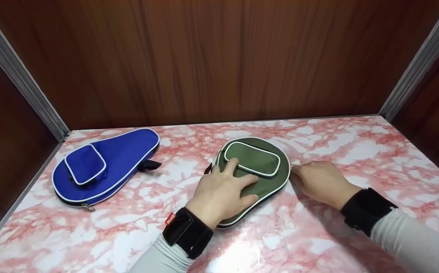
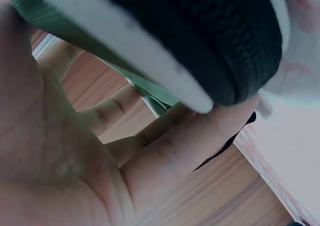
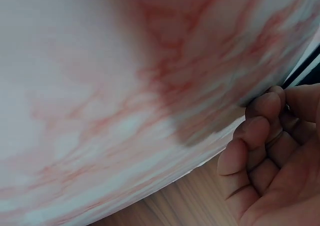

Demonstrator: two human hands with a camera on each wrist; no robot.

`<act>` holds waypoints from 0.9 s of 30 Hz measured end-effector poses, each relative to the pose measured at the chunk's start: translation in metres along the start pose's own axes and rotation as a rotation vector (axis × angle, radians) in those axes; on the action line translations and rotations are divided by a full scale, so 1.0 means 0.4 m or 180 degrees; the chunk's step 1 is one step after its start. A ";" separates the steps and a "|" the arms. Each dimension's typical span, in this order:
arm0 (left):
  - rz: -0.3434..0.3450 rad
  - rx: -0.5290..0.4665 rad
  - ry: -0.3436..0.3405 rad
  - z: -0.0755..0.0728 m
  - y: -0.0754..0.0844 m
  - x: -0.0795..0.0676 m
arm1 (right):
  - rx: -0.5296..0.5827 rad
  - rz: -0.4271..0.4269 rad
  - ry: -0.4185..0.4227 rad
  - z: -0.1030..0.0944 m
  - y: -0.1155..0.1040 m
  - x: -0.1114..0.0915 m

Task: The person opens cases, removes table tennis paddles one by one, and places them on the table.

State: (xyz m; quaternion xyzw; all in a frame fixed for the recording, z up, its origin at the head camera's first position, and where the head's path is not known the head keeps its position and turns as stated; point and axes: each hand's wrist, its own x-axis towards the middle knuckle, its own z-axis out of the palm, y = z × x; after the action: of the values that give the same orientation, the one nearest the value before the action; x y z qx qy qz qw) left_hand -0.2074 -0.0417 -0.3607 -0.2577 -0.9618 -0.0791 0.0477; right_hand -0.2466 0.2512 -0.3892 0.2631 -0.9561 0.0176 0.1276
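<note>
A green table tennis bat case (image 1: pixel 267 182) with white piping and a raised front pocket (image 1: pixel 253 158) lies flat on the table. My left hand (image 1: pixel 221 191) rests on it, fingers spread, the tips reaching the pocket's lower edge. In the left wrist view, the dark zipped side (image 2: pixel 220 46) of the case runs close past that hand. At the case's right edge, my right hand (image 1: pixel 322 182) has its fingers curled and pinches at the zip. Thumb and forefinger almost wholly hide the zipper pull there.
A blue bat case (image 1: pixel 123 159) lies at the left, with a black strap loop (image 1: pixel 150 165) and a metal zipper pull (image 1: pixel 88 207). The marbled pink and white table (image 1: pixel 394 159) meets a brown wood-grain panel (image 1: pixel 223 60) at the back, with side panels and grey posts.
</note>
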 end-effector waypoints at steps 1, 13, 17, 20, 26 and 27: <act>-0.0002 -0.0003 -0.0003 0.000 0.000 0.000 | -0.0002 -0.0003 -0.0006 -0.001 -0.003 -0.002; 0.0004 -0.0055 0.0014 0.002 -0.003 -0.001 | 0.0016 -0.0129 0.0105 0.000 -0.024 -0.021; -0.0003 -0.0074 -0.0006 0.001 -0.002 -0.001 | -0.0008 -0.0151 0.0170 0.000 -0.031 -0.027; 0.0000 -0.0065 -0.0013 0.001 -0.002 -0.001 | -0.0017 -0.0148 0.0162 0.001 -0.034 -0.029; 0.0003 -0.0049 -0.0036 0.001 -0.001 0.001 | -0.0032 -0.0143 0.0137 0.001 -0.042 -0.033; 0.0003 -0.0047 -0.0040 0.001 -0.001 0.001 | -0.0033 -0.0154 0.0139 0.001 -0.044 -0.034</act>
State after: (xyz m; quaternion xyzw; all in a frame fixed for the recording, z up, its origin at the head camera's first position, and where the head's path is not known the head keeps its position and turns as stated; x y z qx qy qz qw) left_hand -0.2081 -0.0419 -0.3611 -0.2590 -0.9613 -0.0846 0.0398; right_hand -0.2265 0.2429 -0.3938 0.2851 -0.9465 0.0152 0.1502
